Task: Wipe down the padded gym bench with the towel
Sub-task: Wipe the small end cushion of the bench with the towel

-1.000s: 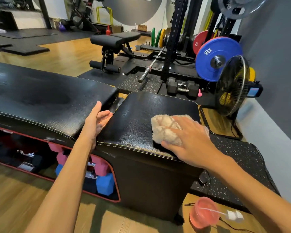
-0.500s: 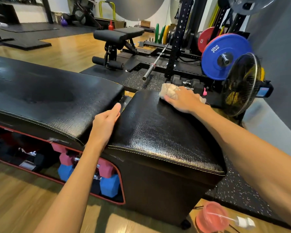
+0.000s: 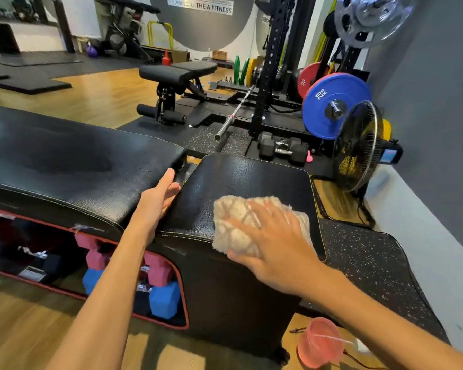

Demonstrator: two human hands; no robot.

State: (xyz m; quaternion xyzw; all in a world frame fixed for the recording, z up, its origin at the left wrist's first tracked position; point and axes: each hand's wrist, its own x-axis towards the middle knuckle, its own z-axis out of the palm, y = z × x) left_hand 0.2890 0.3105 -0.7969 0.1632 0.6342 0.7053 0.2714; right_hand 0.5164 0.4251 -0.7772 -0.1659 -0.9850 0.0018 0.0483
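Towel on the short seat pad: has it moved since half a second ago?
Yes. The towel, under the right hand, has come back from the seat pad's far edge to its near stitched edge, toward the person.

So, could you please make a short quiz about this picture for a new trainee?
1. True or false: the towel lies on the long pad.
2. Which hand presses the towel? A) left B) right
3. Fill in: the left hand rests at the ___ between the two pads.

Key:
1. False; it lies on the short pad.
2. B, the right hand, with flat fingers.
3. gap
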